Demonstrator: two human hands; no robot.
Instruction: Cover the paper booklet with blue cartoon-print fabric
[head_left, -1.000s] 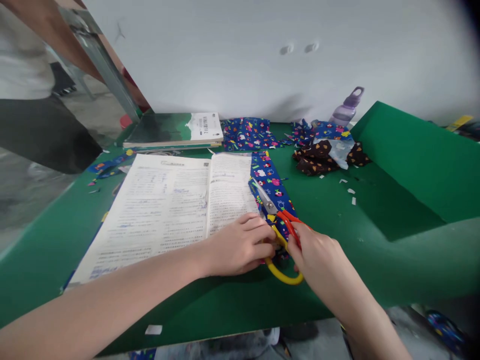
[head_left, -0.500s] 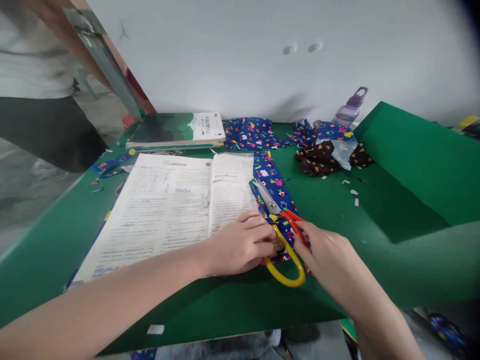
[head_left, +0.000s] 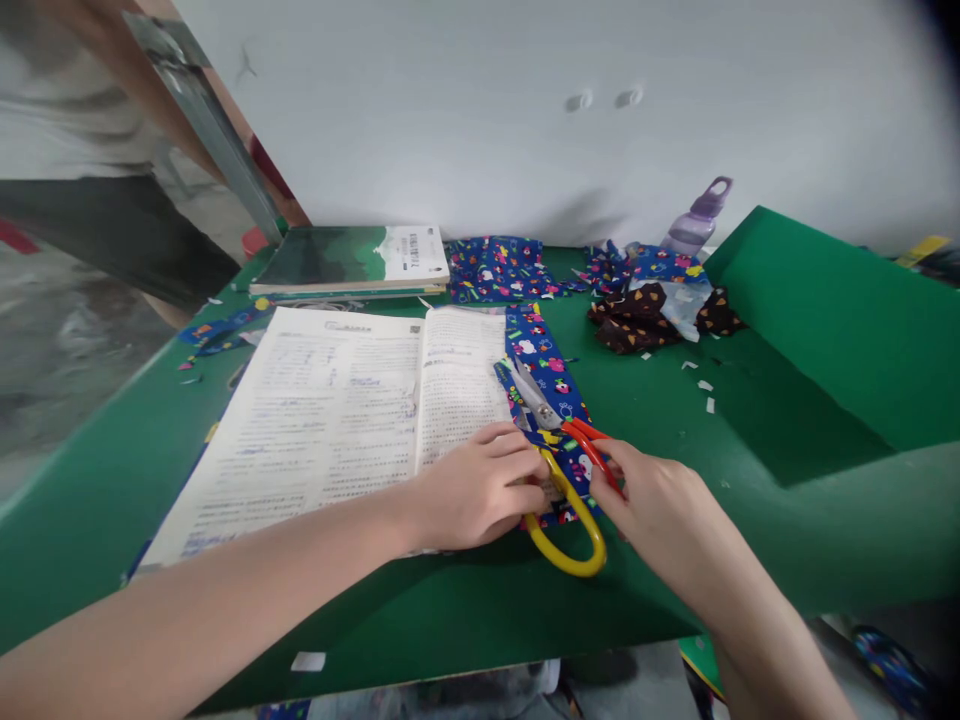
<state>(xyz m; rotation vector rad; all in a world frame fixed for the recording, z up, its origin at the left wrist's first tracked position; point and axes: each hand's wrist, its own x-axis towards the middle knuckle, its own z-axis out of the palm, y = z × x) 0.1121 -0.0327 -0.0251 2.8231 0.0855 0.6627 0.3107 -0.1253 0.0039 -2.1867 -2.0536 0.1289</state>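
Observation:
An open book [head_left: 360, 400] with printed pages lies on the green table. Patterned blue fabric [head_left: 551, 365] sticks out along its right edge. My left hand [head_left: 480, 487] rests on the lower right page, its fingers curled at the fabric edge beside the scissors' yellow loop; what they grip is hidden. My right hand [head_left: 652, 495] is closed round the red handle of the scissors [head_left: 541, 408], whose blades are parted over the fabric and point up and left toward the page. The yellow loop hangs toward the table's front edge.
Green-covered books [head_left: 345, 260] are stacked at the back. Behind them stand a white panel [head_left: 465, 120] and a purple bottle [head_left: 694, 225]. Brown and blue cloth [head_left: 637, 315] lies back right, near a green box [head_left: 840, 320] and paper scraps. A person [head_left: 82, 150] stands at the left.
My right hand has shifted very slightly, and the blades look a little wider apart. The person at the left has moved. My left hand stays in place.

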